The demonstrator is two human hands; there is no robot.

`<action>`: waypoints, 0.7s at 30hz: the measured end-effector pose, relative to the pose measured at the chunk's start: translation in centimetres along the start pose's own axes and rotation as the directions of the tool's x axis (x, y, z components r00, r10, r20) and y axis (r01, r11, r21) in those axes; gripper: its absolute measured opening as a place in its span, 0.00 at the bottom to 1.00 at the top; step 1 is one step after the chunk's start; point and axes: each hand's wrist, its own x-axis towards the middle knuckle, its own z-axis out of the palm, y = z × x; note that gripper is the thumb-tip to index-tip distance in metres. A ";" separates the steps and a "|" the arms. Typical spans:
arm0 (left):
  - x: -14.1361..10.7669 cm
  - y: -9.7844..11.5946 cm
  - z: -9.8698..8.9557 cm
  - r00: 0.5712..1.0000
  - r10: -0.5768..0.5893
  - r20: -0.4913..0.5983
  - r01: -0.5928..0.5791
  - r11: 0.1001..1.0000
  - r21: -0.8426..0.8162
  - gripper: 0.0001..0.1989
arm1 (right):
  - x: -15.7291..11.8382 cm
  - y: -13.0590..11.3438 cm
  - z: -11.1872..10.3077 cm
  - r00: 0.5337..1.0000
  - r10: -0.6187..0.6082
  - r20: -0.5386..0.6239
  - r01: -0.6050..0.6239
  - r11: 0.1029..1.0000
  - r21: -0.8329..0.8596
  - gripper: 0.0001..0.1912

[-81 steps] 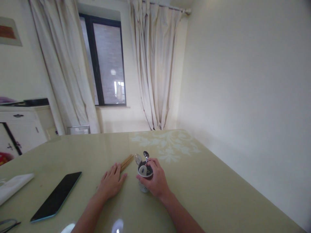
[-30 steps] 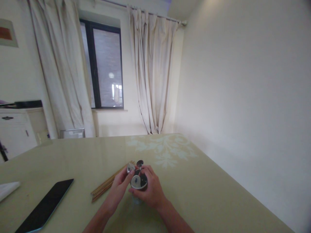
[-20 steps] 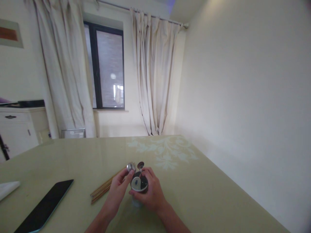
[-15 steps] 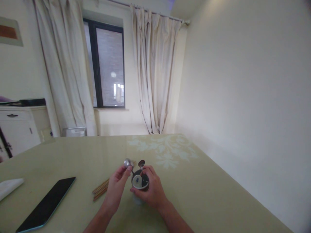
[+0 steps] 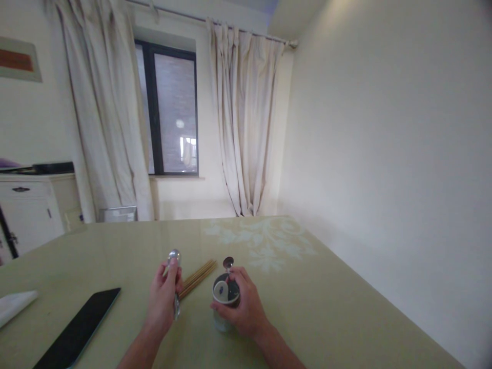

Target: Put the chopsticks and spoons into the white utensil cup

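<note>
My left hand [image 5: 162,294] is closed around a metal spoon [image 5: 174,254], its bowl up and its handle showing below the fingers. My right hand [image 5: 246,302] grips the side of a round container [image 5: 222,320] with a light rim and a divided top opening. Another spoon [image 5: 228,263] stands in the container, bowl upward, against my right fingertips. Between the hands, a bundle of thin wooden chopsticks [image 5: 198,277] lies on the green table [image 5: 330,302], partly behind my left hand.
A dark flat tablet-like object [image 5: 79,328] lies at the left front of the table. Beyond it at the left edge is a white item [image 5: 15,303]. A pale wall [image 5: 384,154] runs along the table's right side.
My left hand has moved left, away from the container, with the spoon now out of it. More of the chopsticks shows. The view has tilted slightly up.
</note>
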 end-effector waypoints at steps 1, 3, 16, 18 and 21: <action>0.1 -0.5 -0.2 0.999 0.030 0.027 -0.034 0.986 0.163 0.28 | 0.0 0.0 0.0 1.000 0.004 0.002 -0.004 1.000 0.004 0.26; 0.2 -1.6 -0.5 0.989 0.071 0.131 -0.124 0.881 0.456 0.26 | 0.1 -0.2 -0.1 1.000 0.013 0.005 -0.013 1.000 0.006 0.26; -0.5 -3.7 -1.4 0.847 -0.007 0.531 -0.511 0.264 0.818 0.18 | 0.1 -0.4 -0.1 1.000 0.026 0.012 -0.026 1.000 -0.015 0.27; 0.3 -3.3 -2.1 0.866 0.019 0.499 -0.492 0.206 0.846 0.18 | 0.1 -0.5 -0.1 1.000 0.023 0.013 -0.022 1.000 -0.017 0.27; 1.4 -2.5 -3.4 0.895 0.022 0.445 -0.445 0.105 0.890 0.18 | 0.1 -0.6 -0.1 1.000 0.018 0.016 -0.018 1.000 -0.011 0.28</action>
